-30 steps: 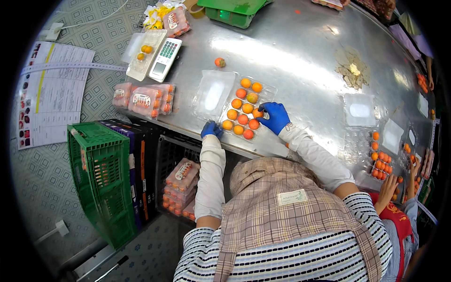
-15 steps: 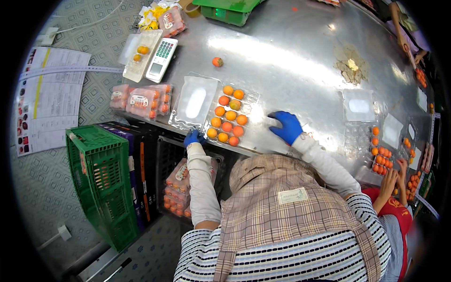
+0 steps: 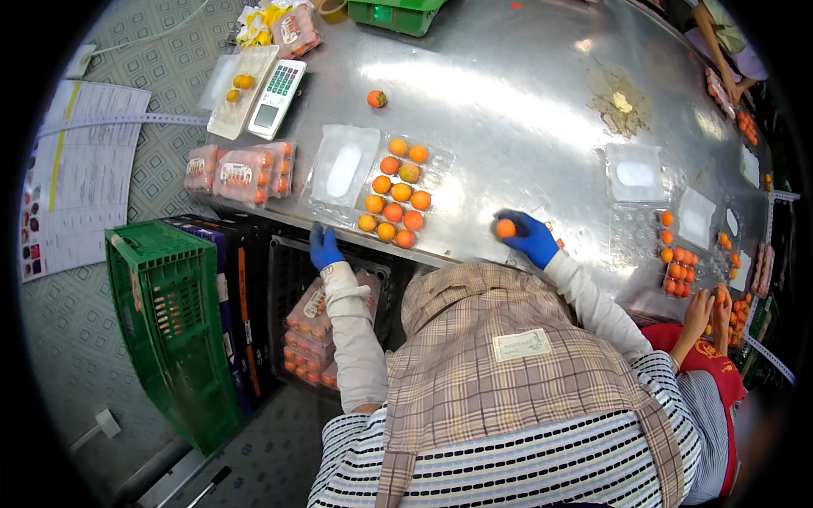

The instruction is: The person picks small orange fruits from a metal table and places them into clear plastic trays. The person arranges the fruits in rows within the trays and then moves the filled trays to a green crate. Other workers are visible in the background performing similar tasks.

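Observation:
My right hand, in a blue glove, is closed on an orange fruit at the near table edge, right of an open clear clamshell tray that holds several orange and red fruits. My left hand, also gloved in blue, rests at the table edge below the clamshell's lid, fingers extended and holding nothing. A single fruit lies behind the tray, and packed clamshells are stacked to the left of it.
A scale with keypad, a green machine, a green crate and a black crate with packs are around. At right are open clamshells and a co-worker's hands handling fruit; another person's arm reaches in at top right.
My right hand has left the tray for the right and now holds a fruit. My left hand has moved left, away from the tray's corner, and its fingers are straighter.

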Action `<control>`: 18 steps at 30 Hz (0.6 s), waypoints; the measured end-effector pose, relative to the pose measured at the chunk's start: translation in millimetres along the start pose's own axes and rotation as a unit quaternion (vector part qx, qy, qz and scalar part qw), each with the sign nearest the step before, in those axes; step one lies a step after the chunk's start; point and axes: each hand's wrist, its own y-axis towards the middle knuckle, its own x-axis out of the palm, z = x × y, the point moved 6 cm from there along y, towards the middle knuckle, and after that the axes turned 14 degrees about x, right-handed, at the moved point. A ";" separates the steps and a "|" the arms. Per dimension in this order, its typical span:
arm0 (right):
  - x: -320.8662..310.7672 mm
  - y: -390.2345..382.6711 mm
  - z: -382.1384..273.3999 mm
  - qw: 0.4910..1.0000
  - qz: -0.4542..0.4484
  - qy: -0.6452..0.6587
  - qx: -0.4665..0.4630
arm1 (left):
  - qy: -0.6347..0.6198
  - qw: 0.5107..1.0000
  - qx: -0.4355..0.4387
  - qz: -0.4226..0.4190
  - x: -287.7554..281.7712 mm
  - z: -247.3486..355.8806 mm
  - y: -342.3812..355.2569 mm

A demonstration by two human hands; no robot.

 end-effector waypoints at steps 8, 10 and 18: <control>60.9 -8.4 -91.2 0.956 -0.183 0.229 0.028 | -0.059 0.994 -0.066 0.069 -49.4 24.0 -26.3; 63.2 10.6 -88.0 0.988 -0.111 0.108 -0.009 | -0.058 0.995 -0.036 0.073 -71.7 15.6 -27.9; 99.3 93.6 -109.8 0.942 0.136 -0.233 -0.202 | 0.036 0.975 -0.011 0.221 -276.1 -64.9 -86.8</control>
